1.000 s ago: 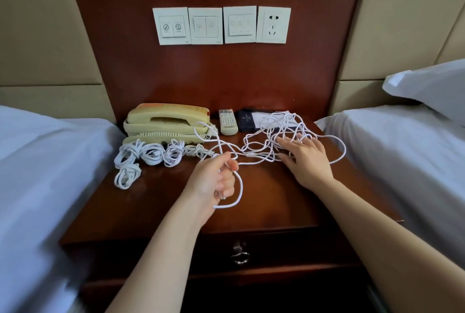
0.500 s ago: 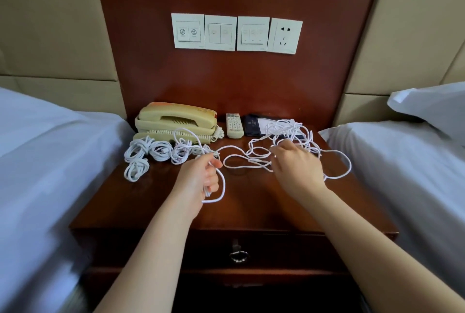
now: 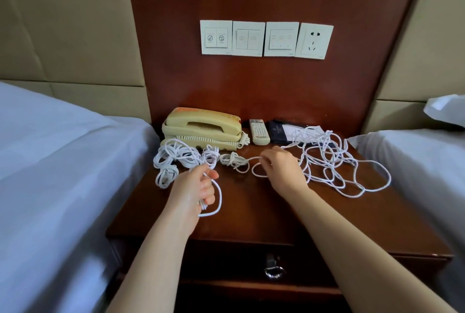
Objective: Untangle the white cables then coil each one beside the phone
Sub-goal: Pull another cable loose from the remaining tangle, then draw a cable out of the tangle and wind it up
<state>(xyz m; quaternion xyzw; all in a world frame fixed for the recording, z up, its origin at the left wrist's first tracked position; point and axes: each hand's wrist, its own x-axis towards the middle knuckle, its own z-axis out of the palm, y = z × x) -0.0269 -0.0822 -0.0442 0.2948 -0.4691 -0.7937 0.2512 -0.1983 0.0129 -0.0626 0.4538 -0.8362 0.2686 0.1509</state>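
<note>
Just beyond the grip of the left hand, coiled white cables are lying by the phone; it is clutching a loop, the right hand pinching a strand, best feeding slack slowly from the tangle.

White cable stretch hidden inside the left hand, right hand fingertips mostly hidden behind its own back, folder beyond the right hand partly under cable loops, remote markings too small to read
</note>
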